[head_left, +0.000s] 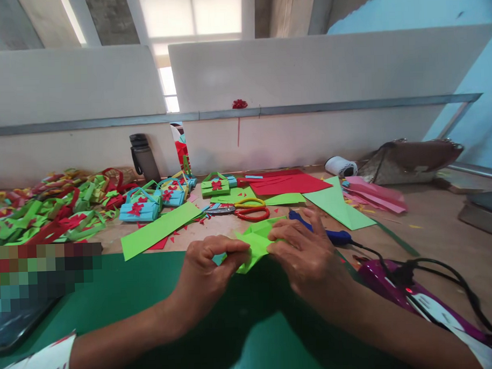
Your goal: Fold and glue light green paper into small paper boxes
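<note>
Bright green paper, folded into a small piece, is held above the near edge of the work surface, between the two hands. The left hand pinches its left side, thumb tip meeting forefinger, the grip narrow. The right hand has thumb and fingertips closed on the right side, its fingers bunched over the edge; how hard either presses, I cannot tell. The step in hand looks like shaping a fold. To do it well, I would keep the left pinch steady as an anchor, line up the edges before creasing, and press with the finger pads, since thin paper seems likely to buckle if both sides are pulled at once.

Below lies a dark green mat, a firm backing for sharpening creases. Just beyond the right hand, partly hidden, is a blue glue gun; its tip is best kept clear of the knuckles. Scissors with yellow and red loops lie behind the folded paper, a long green strip to their left. Farther back stand blue paper bags, red sheets lying to their right.
</note>
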`<state>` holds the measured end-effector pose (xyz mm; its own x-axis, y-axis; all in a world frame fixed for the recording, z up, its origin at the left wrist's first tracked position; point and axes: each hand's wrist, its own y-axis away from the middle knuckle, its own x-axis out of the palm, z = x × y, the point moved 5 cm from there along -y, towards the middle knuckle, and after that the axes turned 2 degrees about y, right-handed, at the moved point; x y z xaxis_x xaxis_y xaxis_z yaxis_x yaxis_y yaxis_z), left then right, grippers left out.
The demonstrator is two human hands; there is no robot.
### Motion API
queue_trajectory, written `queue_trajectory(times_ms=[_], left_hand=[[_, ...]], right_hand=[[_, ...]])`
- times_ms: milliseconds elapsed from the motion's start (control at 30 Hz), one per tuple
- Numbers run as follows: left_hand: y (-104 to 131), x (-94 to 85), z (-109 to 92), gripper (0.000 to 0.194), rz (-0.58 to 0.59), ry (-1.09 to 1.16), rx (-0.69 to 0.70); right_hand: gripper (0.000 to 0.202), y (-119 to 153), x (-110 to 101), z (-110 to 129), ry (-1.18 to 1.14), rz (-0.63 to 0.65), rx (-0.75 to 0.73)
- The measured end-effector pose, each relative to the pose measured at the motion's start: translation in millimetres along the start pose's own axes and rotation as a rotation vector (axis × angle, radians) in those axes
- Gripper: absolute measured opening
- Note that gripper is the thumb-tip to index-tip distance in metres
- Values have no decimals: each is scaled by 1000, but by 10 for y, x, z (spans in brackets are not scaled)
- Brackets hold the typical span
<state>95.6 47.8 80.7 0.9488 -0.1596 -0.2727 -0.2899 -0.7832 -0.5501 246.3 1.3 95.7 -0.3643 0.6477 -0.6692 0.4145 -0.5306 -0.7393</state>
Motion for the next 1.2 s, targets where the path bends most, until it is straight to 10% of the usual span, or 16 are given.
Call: queue_trajectory(times_ms=[500, 1200], left_hand=[[114, 22, -138, 28, 48, -414, 619], [80, 70, -45, 13, 38, -353, 596]], right_hand=[[21, -3, 4, -18, -43, 17, 6], [23, 7, 11, -19, -48, 10, 0]])
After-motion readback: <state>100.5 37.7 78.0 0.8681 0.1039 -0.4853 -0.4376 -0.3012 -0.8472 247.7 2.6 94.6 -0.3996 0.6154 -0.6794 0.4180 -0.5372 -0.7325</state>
